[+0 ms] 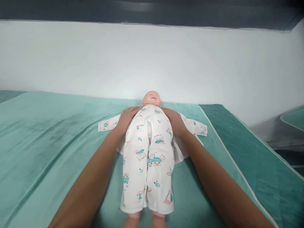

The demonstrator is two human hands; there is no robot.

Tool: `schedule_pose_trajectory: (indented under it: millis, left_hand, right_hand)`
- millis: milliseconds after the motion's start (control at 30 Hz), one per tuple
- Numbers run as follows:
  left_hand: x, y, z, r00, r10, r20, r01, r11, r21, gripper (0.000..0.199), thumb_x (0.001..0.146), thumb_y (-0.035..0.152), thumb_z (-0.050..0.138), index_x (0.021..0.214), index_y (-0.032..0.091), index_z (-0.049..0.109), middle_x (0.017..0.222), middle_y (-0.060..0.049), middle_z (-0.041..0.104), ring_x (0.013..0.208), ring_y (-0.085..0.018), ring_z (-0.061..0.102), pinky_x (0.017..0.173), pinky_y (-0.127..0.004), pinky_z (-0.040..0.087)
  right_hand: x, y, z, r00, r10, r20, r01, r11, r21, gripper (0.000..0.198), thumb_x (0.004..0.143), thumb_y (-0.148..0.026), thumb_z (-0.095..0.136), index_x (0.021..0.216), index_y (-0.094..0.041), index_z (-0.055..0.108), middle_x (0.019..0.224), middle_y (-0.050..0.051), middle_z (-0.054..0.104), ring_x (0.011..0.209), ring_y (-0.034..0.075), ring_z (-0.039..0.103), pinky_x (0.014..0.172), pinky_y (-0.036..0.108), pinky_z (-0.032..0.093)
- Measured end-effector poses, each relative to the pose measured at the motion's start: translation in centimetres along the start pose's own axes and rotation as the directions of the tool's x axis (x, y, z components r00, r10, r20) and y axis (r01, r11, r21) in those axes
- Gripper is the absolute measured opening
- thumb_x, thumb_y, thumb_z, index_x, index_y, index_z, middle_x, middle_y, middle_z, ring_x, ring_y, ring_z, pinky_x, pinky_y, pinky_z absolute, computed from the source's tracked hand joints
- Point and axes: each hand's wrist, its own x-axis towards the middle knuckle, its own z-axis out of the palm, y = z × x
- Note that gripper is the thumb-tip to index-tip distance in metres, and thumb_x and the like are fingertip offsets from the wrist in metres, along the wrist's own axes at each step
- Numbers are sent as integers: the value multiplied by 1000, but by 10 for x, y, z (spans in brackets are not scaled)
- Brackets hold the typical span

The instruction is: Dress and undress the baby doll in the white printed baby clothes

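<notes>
A baby doll lies on its back, its head toward the wall and its feet toward me. White printed baby pants cover its legs and reach up to its chest, with an opening at the crotch. Under them a matching baby shirt is spread out, both sleeves stretched sideways. My left hand grips the upper left side of the pants. On the opposite side my right hand holds their upper edge. The fingertips of both hands are partly hidden by the cloth.
A light green sheet with some creases lies under the doll. To the right is a darker green quilted part with a pale edging. Behind stands a white wall, with a dark band along its top.
</notes>
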Motion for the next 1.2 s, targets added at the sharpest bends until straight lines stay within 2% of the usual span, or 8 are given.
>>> schedule_pose_trajectory:
  millis: [300, 467, 600, 733, 933, 1067, 1133, 1200]
  left_hand:
    - [-39, -7, -2, 988, 152, -24, -153, 988, -25, 67, 92, 41, 50, 154, 23, 32, 160, -9, 34, 147, -27, 30, 121, -45, 24]
    - [-43, -3, -3, 980, 167, -104, -181, 973, -142, 58, 93, 39, 48, 148, 24, 42, 157, -9, 39, 144, -25, 36, 120, -46, 29]
    - [-43, 9, -8, 981, 85, -172, -116, 977, -178, 48, 94, 30, 46, 142, 24, 49, 151, -6, 47, 139, -23, 41, 118, -45, 32]
    - [-46, 27, -14, 970, -20, -240, -5, 995, -103, 32, 91, 19, 43, 118, 22, 61, 125, -8, 63, 118, -26, 50, 103, -46, 42]
    - [-53, 46, -24, 949, -306, -68, 289, 938, -189, 21, 84, 24, 46, 104, 20, 54, 87, -5, 64, 81, -23, 56, 77, -40, 48]
    - [-57, 45, -19, 963, -269, 0, 246, 882, -401, 29, 89, 30, 42, 110, 19, 58, 112, -8, 68, 104, -27, 60, 94, -42, 48]
    - [-59, 42, -14, 972, -226, 65, 226, 817, -530, 36, 92, 36, 41, 119, 20, 60, 128, -9, 65, 116, -28, 59, 99, -42, 47]
    - [-59, 42, -10, 966, -212, 149, 259, 776, -576, 40, 94, 43, 39, 121, 22, 61, 126, -8, 67, 114, -28, 62, 93, -42, 52]
  right_hand:
    - [-30, -11, 3, 995, 53, -88, -44, 994, 95, 54, 90, -33, 48, 142, -18, 51, 149, 15, 47, 139, 31, 40, 114, 51, 32]
    - [-39, -34, -5, 948, 277, -159, -235, 941, 244, 35, 89, -26, 43, 117, -20, 64, 125, 13, 61, 116, 27, 55, 100, 45, 45]
    - [-38, -37, -9, 864, 503, -5, -469, 810, 352, 25, 86, -29, 45, 100, -20, 64, 102, 9, 70, 93, 24, 62, 82, 38, 48]
    - [-37, -30, -9, 838, 529, 136, -533, 737, 417, 25, 83, -32, 46, 83, -18, 66, 90, 7, 74, 88, 25, 61, 80, 37, 47]
    - [-40, -33, -10, 825, 490, 282, -524, 477, 705, 27, 75, -37, 64, 93, -21, 74, 86, 4, 76, 90, 28, 65, 80, 40, 53]
    - [-40, -42, -15, 817, 453, 356, -515, 298, 804, 35, 72, -32, 71, 105, -22, 74, 101, 5, 77, 93, 27, 67, 84, 40, 55]
    - [-40, -46, -17, 824, 439, 359, -505, 283, 815, 39, 72, -31, 72, 110, -22, 73, 107, 5, 76, 98, 27, 67, 85, 40, 55]
    - [-39, -47, -19, 846, 416, 335, -481, 321, 816, 43, 72, -32, 73, 114, -22, 71, 113, 6, 75, 104, 27, 66, 90, 41, 54]
